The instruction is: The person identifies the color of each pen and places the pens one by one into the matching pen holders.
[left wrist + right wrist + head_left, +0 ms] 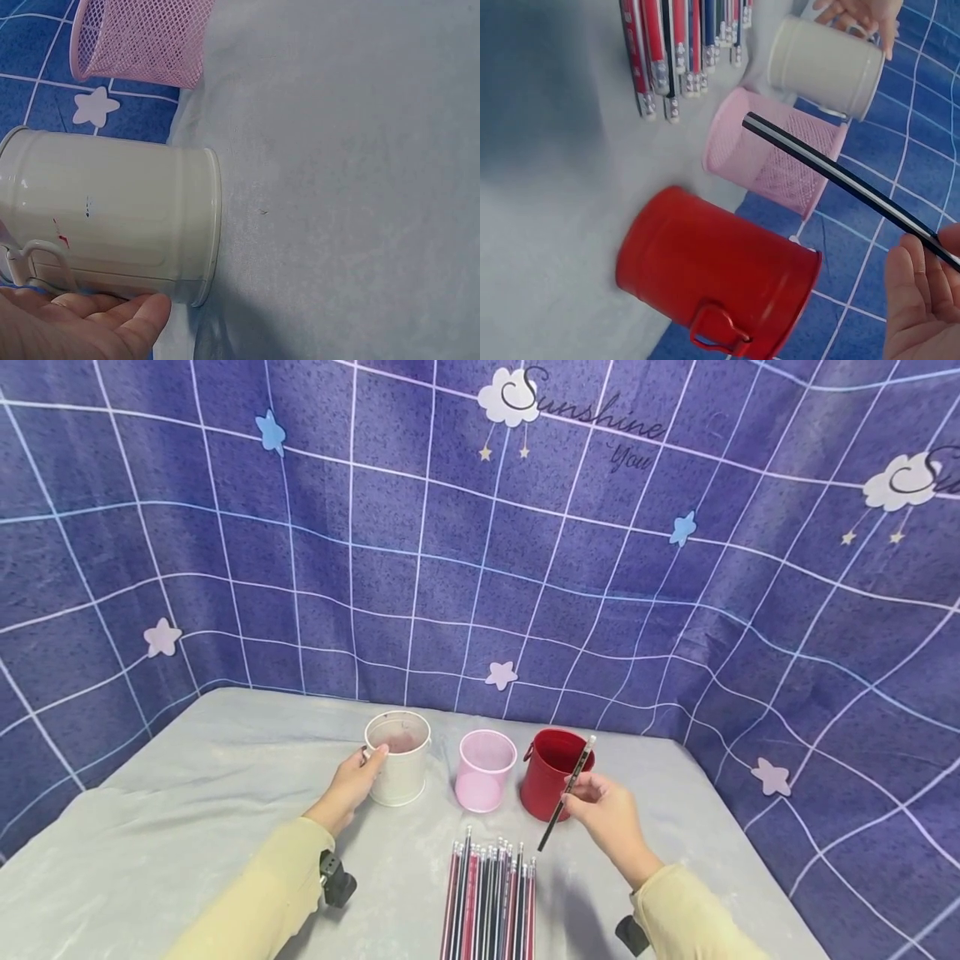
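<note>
My left hand [358, 785] grips the cream metal bucket [397, 777] at its left side, thumb at the rim and fingers along the outer wall. In the left wrist view, the fingertips lie against the bucket [112, 202] below its small handle [45, 259]. My right hand [603, 814] pinches a black striped pencil [566, 793], tilted, with its eraser end up and its flat, unsharpened end down. In the head view the pencil overlaps the red bucket [540, 785]. The right wrist view shows the pencil [832, 169] across the pink mesh cup [735, 142].
Between the two buckets stands the pink mesh cup [480, 785]. Several red, black and dark pencils [491, 902] lie side by side at the front, eraser ends toward the containers. A grey cloth [187, 827] covers the table, and a blue grid-patterned curtain [450, 527] hangs behind.
</note>
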`<state>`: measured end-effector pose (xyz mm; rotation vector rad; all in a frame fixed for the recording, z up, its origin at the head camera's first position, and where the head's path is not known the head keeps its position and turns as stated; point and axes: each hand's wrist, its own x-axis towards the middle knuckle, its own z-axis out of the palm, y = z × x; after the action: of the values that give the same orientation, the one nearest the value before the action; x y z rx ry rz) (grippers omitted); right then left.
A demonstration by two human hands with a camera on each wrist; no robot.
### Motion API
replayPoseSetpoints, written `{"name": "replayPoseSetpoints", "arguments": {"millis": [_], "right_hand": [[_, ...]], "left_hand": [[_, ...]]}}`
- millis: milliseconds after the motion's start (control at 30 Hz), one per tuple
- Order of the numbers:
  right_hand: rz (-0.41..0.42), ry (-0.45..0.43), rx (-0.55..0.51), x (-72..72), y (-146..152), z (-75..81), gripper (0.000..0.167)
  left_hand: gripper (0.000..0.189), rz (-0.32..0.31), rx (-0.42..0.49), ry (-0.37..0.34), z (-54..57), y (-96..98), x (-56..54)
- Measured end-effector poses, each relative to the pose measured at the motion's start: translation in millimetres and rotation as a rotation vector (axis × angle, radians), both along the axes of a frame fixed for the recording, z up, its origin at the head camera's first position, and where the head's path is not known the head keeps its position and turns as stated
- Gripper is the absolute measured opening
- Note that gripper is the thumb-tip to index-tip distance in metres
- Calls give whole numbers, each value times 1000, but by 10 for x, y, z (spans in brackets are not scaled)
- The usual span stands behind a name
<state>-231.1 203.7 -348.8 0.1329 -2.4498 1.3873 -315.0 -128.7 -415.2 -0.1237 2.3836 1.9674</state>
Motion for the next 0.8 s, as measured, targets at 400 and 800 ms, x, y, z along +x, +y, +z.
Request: {"name": "replayPoseSetpoints", "arguments": {"millis": [400, 800], "right_hand": [[-39, 113, 9, -24, 10, 173, 15], [-120, 236, -48, -71, 0, 250, 15]], "left_hand": [[66, -5, -20, -22, 24, -5, 33], [66, -8, -20, -10, 12, -2, 19]]}}
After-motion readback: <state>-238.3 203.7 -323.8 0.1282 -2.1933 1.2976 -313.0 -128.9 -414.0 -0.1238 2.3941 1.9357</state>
